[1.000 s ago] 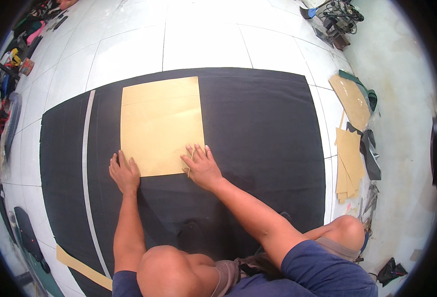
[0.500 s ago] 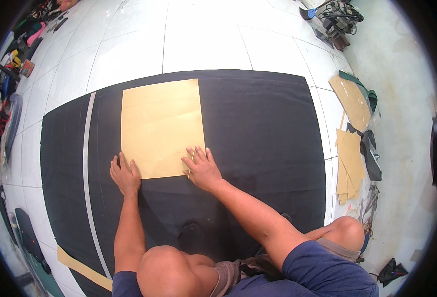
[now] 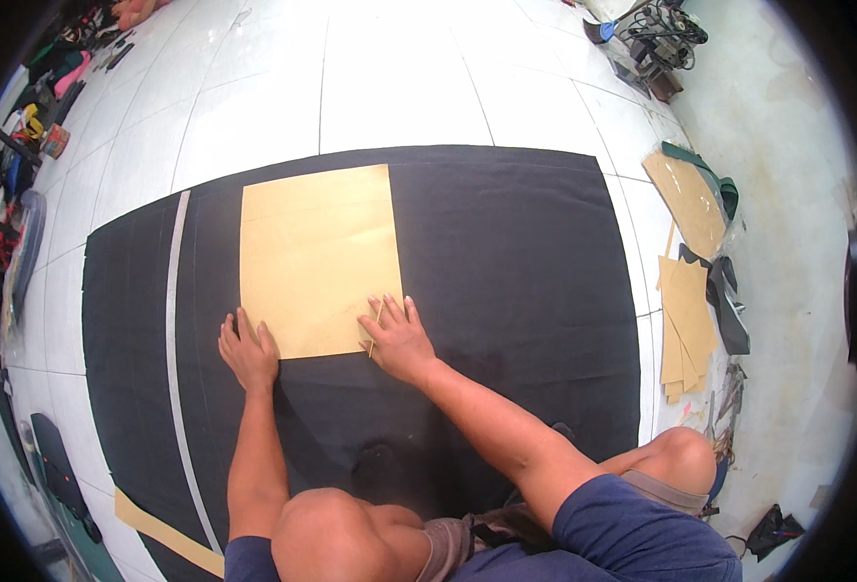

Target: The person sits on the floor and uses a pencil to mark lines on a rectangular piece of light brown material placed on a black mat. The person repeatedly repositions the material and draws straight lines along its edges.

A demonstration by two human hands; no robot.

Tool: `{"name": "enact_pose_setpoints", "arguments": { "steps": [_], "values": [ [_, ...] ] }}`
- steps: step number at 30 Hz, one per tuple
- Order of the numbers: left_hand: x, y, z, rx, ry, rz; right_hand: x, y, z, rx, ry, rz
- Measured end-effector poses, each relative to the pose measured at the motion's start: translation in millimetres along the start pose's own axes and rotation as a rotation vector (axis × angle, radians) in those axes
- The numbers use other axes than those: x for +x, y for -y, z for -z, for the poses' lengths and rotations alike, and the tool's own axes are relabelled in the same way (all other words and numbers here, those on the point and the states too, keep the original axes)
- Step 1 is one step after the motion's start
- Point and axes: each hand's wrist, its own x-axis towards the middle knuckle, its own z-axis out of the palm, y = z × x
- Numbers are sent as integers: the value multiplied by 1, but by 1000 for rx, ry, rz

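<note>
A tan rectangular paper pattern sheet (image 3: 320, 252) lies flat on a large spread of black fabric (image 3: 516, 272). At the sheet's near left corner, my left hand (image 3: 251, 357) rests open, its thumb against the edge and its fingers on the fabric. My right hand (image 3: 399, 339) lies across the near right corner, fingers spread on paper and cloth. A thin pale-yellow stick (image 3: 378, 316), like a slim pencil, is held among the fingers of that hand; its exact kind is too small to make out.
A long grey strip (image 3: 173, 291) crosses the fabric on the left. Another tan strip (image 3: 166, 533) lies at the near left. Several tan pattern pieces (image 3: 682, 320) are stacked by the right wall. White floor tiles (image 3: 399, 78) extend beyond the cloth; assorted clutter (image 3: 21, 155) lines the left.
The whole scene sits slightly lower in the picture, as the view has shifted. Both hands keep their places at the sheet's near corners.
</note>
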Motion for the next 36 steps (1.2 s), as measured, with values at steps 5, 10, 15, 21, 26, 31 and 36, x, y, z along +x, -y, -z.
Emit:
{"name": "enact_pose_setpoints", "arguments": {
  "steps": [5, 10, 15, 21, 26, 31, 36],
  "values": [
    [-1, 2, -4, 8, -19, -10, 1, 3, 0, -11, -2, -14],
    [0, -2, -1, -40, -15, -4, 2, -2, 4, -23, 3, -10],
    [-6, 1, 4, -259, -112, 43, 4, -11, 11, -94, 4, -136],
    [-5, -4, 4, -174, -90, 24, 11, -14, 3, -123, -213, -613],
    [-5, 0, 2, -112, -69, 26, 38, 21, 3, 229, -12, -23],
    [-6, 3, 4, -134, -46, 26, 56, 2, 12, 287, -161, -80],
    [-5, -6, 4, -122, -70, 14, 51, -42, 6, -96, -74, -196]
  ]
}}
